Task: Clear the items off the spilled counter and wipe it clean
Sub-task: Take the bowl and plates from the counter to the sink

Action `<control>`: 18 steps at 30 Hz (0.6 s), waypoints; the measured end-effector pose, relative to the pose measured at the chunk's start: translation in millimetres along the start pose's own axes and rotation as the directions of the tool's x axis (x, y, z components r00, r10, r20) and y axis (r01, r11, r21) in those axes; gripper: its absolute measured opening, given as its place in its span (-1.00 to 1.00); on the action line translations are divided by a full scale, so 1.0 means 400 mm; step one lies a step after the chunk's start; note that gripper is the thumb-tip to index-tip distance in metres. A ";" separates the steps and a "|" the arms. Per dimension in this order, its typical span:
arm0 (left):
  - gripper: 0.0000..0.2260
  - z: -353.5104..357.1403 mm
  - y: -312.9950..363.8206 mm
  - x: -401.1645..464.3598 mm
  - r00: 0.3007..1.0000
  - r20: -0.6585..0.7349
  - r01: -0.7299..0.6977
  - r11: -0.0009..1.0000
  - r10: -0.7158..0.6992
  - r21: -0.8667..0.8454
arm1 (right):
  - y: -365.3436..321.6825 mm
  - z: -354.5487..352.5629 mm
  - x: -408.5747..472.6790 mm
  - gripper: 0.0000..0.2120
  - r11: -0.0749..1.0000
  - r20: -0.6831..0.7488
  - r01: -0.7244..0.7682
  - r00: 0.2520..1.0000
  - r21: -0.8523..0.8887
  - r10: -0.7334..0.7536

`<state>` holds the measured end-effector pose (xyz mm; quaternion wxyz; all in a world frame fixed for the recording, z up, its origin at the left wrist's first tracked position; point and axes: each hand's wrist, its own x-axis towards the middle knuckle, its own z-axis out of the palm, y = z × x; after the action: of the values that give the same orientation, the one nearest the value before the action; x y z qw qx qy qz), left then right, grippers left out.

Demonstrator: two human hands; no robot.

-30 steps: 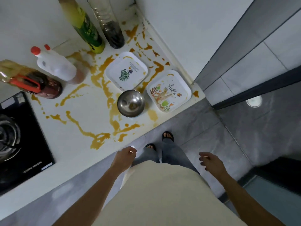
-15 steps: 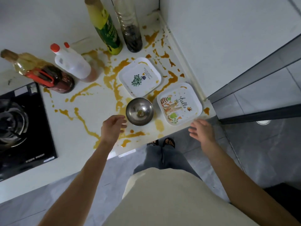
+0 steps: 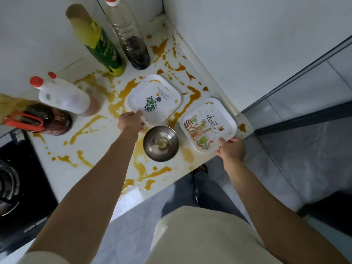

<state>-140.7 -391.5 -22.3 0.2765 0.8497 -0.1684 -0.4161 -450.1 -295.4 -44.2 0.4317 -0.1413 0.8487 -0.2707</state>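
Left hand (image 3: pixel 131 121) grips plant-print plate (image 3: pixel 154 100) – right hand (image 3: pixel 231 149) grips "hello" plate (image 3: pixel 208 124)

White walls (image 3: pixel 238 35) meeting in a corner, grey tiled floor (image 3: pixel 304 159), dark frame (image 3: pixel 297 119), possibly a doorway

Left hand (image 3: pixel 131 121) fingers on near-left corner of far plate (image 3: pixel 154 100); right hand (image 3: pixel 231 149) fingers on near-right corner of near plate (image 3: pixel 208 124); bowl (image 3: pixel 161 143) between hands on tabletop (image 3: pixel 57 149).
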 end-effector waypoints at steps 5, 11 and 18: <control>-0.94 0.029 0.007 0.007 0.998 -0.062 -0.005 0.988 0.014 0.154 | -0.005 0.007 -0.006 -0.77 0.999 -0.021 0.024 0.999 -0.021 -0.025; -0.85 0.029 0.032 0.005 0.994 -0.068 -0.068 0.982 0.081 0.176 | -0.037 0.002 -0.009 -0.73 0.997 -0.037 0.046 0.998 0.062 -0.044; -0.72 -0.015 0.066 -0.045 0.953 -0.075 -0.269 0.931 0.295 0.246 | -0.027 -0.038 -0.017 -0.66 0.986 0.016 0.142 0.990 0.083 -0.143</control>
<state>-148.1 -401.1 8.0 0.2407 0.8650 -0.3208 -0.3015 -458.4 -295.6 -25.9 0.4260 -0.1867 0.8199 -0.3339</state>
